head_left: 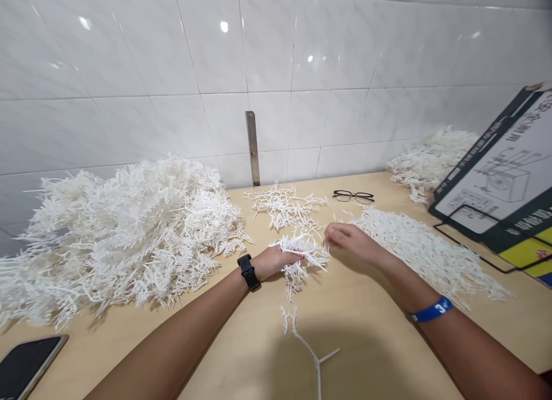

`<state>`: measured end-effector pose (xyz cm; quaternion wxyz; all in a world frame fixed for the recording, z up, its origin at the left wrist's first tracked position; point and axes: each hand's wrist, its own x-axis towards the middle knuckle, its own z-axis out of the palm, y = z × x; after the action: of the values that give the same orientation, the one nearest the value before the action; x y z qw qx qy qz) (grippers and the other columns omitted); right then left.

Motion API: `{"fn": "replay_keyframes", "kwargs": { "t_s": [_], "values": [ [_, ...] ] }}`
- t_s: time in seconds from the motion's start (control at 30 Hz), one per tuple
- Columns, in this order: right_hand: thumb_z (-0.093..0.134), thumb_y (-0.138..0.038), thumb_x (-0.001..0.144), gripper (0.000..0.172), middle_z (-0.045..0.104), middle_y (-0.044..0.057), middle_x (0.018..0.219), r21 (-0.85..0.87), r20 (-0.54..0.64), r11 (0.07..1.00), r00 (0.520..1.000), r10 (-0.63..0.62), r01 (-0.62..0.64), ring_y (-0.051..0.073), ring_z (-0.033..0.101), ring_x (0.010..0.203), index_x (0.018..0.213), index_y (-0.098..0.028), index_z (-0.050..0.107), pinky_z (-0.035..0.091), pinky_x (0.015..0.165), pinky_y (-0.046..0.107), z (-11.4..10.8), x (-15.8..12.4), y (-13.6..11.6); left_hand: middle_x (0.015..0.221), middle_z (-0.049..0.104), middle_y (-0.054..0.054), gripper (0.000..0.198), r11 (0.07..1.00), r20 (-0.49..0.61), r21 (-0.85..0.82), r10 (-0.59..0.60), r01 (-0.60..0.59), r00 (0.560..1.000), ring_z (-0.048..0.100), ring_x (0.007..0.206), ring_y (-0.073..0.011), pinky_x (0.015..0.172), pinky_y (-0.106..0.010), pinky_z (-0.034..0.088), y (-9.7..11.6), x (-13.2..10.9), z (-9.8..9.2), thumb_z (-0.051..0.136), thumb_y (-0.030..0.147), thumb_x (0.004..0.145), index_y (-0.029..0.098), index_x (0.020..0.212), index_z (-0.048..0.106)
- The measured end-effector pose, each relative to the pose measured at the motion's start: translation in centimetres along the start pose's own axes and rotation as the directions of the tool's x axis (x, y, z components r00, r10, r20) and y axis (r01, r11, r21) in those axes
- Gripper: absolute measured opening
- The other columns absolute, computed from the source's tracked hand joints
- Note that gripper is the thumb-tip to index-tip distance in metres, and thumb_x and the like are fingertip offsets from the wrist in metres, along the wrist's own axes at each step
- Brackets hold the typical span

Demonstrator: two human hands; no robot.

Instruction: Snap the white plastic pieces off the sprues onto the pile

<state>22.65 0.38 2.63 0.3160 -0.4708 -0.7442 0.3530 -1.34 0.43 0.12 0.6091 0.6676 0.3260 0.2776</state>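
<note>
My left hand point(280, 261), with a black watch point(249, 272) on its wrist, grips a tangle of white branching plastic pieces point(313, 252). A long branched strand point(297, 331) hangs from the tangle toward me across the table. My right hand point(349, 243), wearing a blue wristband point(431, 309), is just beside the tangle with its fingers closed, and I see nothing in them. A looser pile of the same pieces point(284, 206) lies beyond my hands. A broad spread of them point(426, 253) lies under and to the right of my right hand.
A large white heap point(125, 233) fills the left of the light wooden table point(366, 325). Another heap point(431, 158) sits in the far right corner. Glasses point(352, 196) lie by the tiled wall point(267, 43), a phone point(28, 365) lies near left, and a printed board point(500, 170) leans at right.
</note>
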Motion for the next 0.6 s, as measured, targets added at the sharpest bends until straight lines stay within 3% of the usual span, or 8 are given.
{"fn": "replay_keyframes", "kwargs": {
  "t_s": [0.1, 0.23, 0.4, 0.6],
  "values": [
    [0.052, -0.045, 0.086, 0.031, 0.048, -0.001, 0.067, 0.01, 0.191, 0.998, 0.979, -0.068, 0.067, 0.012, 0.041, 0.063, 0.074, -0.017, 0.054, 0.032, 0.058, 0.025, 1.3, -0.5, -1.0, 0.073, 0.062, -0.003, 0.026, 0.995, 0.022, -0.099, 0.007, -0.005, 1.0, 0.052, 0.073, -0.0152, 0.074, -0.026, 0.042, -0.1, 0.1, 0.0, 0.066, 0.041, 0.069, 0.016, 0.068, 0.064],
    [0.048, -0.043, 0.089, 0.035, 0.038, -0.004, 0.062, 0.005, 0.269, 0.997, 0.96, -0.075, 0.077, 0.011, 0.034, 0.059, 0.065, -0.018, 0.045, 0.027, 0.055, 0.024, 2.2, -0.8, -1.2, 0.071, 0.059, -0.003, 0.025, 0.997, 0.048, -0.073, -0.013, 0.016, 0.999, 0.049, 0.07, -0.0147, 0.071, -0.026, 0.04, 0.2, 0.1, 0.0, 0.067, 0.04, 0.068, 0.015, 0.066, 0.062],
    [0.042, -0.045, 0.091, 0.042, 0.03, -0.004, 0.059, 0.022, 0.187, 0.997, 0.979, -0.078, 0.076, 0.01, 0.028, 0.056, 0.059, -0.02, 0.032, 0.025, 0.054, 0.026, 1.8, -0.7, -0.4, 0.072, 0.057, -0.003, 0.029, 0.995, 0.044, -0.101, 0.002, 0.002, 0.999, 0.049, 0.073, -0.0155, 0.076, -0.028, 0.039, 0.3, 0.0, 0.0, 0.067, 0.044, 0.068, 0.016, 0.066, 0.06],
    [0.046, -0.046, 0.088, 0.043, 0.029, -0.004, 0.058, 0.138, 0.053, 0.99, 0.998, -0.04, 0.032, 0.01, 0.027, 0.055, 0.057, -0.02, 0.033, 0.025, 0.054, 0.026, 1.8, -0.4, -0.1, 0.069, 0.052, -0.001, 0.031, 0.997, 0.08, -0.071, 0.029, -0.024, 0.996, 0.046, 0.071, -0.0144, 0.075, -0.027, 0.037, 0.4, 0.3, 0.2, 0.063, 0.045, 0.072, 0.017, 0.063, 0.054]
  ]
}}
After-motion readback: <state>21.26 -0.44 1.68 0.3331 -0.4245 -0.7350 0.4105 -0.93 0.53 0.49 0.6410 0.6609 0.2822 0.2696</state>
